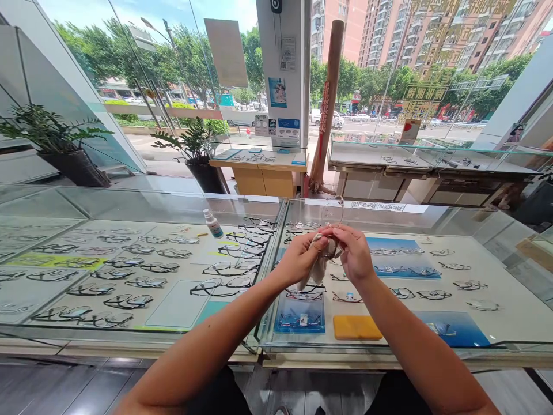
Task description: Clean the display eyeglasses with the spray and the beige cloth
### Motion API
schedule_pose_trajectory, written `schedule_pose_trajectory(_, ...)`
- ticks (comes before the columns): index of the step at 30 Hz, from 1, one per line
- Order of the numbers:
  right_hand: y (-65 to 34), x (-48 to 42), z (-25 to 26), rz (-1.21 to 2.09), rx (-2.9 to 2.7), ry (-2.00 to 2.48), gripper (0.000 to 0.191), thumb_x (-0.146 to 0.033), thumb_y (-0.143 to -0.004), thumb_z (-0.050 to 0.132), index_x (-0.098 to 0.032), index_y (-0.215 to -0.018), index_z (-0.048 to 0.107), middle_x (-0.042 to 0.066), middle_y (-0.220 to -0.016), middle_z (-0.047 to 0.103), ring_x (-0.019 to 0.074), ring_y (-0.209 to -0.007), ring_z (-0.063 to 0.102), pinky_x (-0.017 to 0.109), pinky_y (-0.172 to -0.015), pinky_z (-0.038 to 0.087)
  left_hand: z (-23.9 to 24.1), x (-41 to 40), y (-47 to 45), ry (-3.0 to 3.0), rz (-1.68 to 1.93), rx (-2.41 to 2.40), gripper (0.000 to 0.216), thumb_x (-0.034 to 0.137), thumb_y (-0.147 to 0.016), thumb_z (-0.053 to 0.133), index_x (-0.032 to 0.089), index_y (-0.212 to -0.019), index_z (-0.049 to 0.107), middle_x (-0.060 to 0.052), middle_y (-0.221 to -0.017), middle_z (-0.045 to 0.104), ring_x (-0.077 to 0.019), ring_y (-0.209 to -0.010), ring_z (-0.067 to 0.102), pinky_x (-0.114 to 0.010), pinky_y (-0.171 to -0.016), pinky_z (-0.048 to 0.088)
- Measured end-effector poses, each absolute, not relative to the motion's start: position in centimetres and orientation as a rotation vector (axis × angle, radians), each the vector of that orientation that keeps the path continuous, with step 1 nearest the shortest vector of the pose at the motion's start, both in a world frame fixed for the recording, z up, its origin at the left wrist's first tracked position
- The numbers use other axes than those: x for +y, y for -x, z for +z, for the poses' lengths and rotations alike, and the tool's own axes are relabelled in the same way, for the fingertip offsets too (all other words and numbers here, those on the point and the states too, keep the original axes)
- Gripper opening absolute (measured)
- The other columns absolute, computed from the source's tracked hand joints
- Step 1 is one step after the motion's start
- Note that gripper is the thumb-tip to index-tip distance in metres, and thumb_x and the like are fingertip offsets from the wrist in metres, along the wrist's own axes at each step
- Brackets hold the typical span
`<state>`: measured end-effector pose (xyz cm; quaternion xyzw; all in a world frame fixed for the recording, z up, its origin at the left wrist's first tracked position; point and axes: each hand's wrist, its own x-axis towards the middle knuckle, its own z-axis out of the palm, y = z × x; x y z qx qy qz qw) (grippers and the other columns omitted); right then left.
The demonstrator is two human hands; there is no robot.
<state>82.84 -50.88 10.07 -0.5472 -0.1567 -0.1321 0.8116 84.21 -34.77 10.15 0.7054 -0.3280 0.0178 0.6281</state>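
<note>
Above the right-hand glass case I hold a pair of thin-rimmed glasses (343, 214) in both hands, turned so one lens points up. My left hand (301, 258) is closed on a pale grey cloth (318, 271), pressed around the lower part of the glasses. The cloth's loose end hangs beneath the fingers. My right hand (358, 253) pinches the frame close beside the left fingertips. Fingers and cloth hide the lower lens and much of the frame. A small white bottle (212, 223) with a blue label stands on the left-hand glass case.
Several rows of glasses (129, 301) lie inside the left glass case (173, 202). The right case holds more glasses, blue mats (397, 248) and a yellow block (356, 327). Farther back are a wooden counter (259, 180), potted plants (203, 161) and a tree trunk (330, 86).
</note>
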Motion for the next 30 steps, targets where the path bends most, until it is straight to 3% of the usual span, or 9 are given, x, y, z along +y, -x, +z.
schedule_pose_trajectory(5, -83.1, -51.2, 10.3, -0.243, -0.254, 1.122, 0.02, -0.04, -0.081, 0.078, -0.026, -0.075, 0.091, 0.006, -0.091, 0.086, 0.025, -0.101, 0.072, 0.036, -0.096, 0.056, 10.6, -34.0, -84.7, -1.605, -0.123, -0.81, 0.051, 0.065, -0.094, 0.077, 0.014, -0.098, 0.075, -0.005, -0.091, 0.069, -0.0188, -0.083, 0.058, -0.029, -0.078, 0.048)
schedule_pose_trajectory(8, -83.0, -51.1, 10.3, -0.189, -0.25, 1.105, 0.02, -0.04, -0.08, 0.079, -0.025, -0.077, 0.091, 0.007, -0.094, 0.085, 0.0243, -0.097, 0.071, 0.036, -0.09, 0.057, 10.4, -34.3, -84.5, -1.601, -0.083, -0.768, 0.048, 0.057, -0.09, 0.085, 0.014, -0.111, 0.079, -0.006, -0.094, 0.073, -0.0198, -0.085, 0.062, -0.029, -0.078, 0.051)
schedule_pose_trajectory(12, -82.8, -50.8, 10.1, -0.156, -0.29, 1.096, 0.021, -0.043, -0.082, 0.081, -0.026, -0.081, 0.092, 0.007, -0.096, 0.084, 0.0235, -0.094, 0.07, 0.036, -0.087, 0.057, 9.9, -35.0, -84.0, -1.525, -0.035, -0.7, 0.053, 0.056, -0.092, 0.082, 0.014, -0.123, 0.079, -0.003, -0.087, 0.072, -0.0159, -0.072, 0.061, -0.028, -0.07, 0.052)
schedule_pose_trajectory(18, -83.0, -50.6, 9.5, -0.184, -0.407, 1.185, 0.027, -0.053, -0.089, 0.087, -0.029, -0.099, 0.093, 0.007, -0.109, 0.085, 0.0284, -0.115, 0.071, 0.044, -0.112, 0.052, 9.5, -35.4, -84.0, -1.525, 0.173, -0.548, 0.059, 0.073, -0.097, 0.071, 0.015, -0.101, 0.081, -0.004, -0.081, 0.069, -0.0169, -0.076, 0.06, -0.027, -0.071, 0.049)
schedule_pose_trajectory(22, -83.7, -51.2, 9.2, -0.244, -0.394, 1.257, 0.028, -0.055, -0.09, 0.087, -0.028, -0.096, 0.092, 0.005, -0.099, 0.083, 0.0258, -0.102, 0.07, 0.043, -0.105, 0.053, 9.8, -35.1, -84.4, -1.485, -0.016, -0.569, 0.067, 0.082, -0.094, 0.07, 0.016, -0.086, 0.073, 0.0, -0.071, 0.06, -0.0143, -0.069, 0.051, -0.026, -0.066, 0.043)
schedule_pose_trajectory(27, -84.3, -52.1, 9.6, -0.197, -0.261, 1.201, 0.027, -0.053, -0.085, 0.087, -0.026, -0.089, 0.091, 0.005, -0.092, 0.083, 0.0245, -0.092, 0.07, 0.04, -0.091, 0.056, 10.4, -34.4, -85.1, -1.432, -0.293, -0.627, 0.067, 0.08, -0.087, 0.079, 0.014, -0.094, 0.074, -0.002, -0.081, 0.065, -0.0133, -0.072, 0.053, -0.025, -0.067, 0.043)
schedule_pose_trajectory(30, -84.4, -52.8, 10.2, -0.251, -0.229, 1.158, 0.023, -0.048, -0.084, 0.085, -0.026, -0.088, 0.09, 0.007, -0.098, 0.084, 0.0225, -0.09, 0.068, 0.037, -0.084, 0.054, 10.6, -33.8, -85.7, -1.419, -0.299, -0.542, 0.068, 0.082, -0.082, 0.083, 0.015, -0.087, 0.072, -0.001, -0.077, 0.065, -0.0126, -0.069, 0.051, -0.024, -0.065, 0.041)
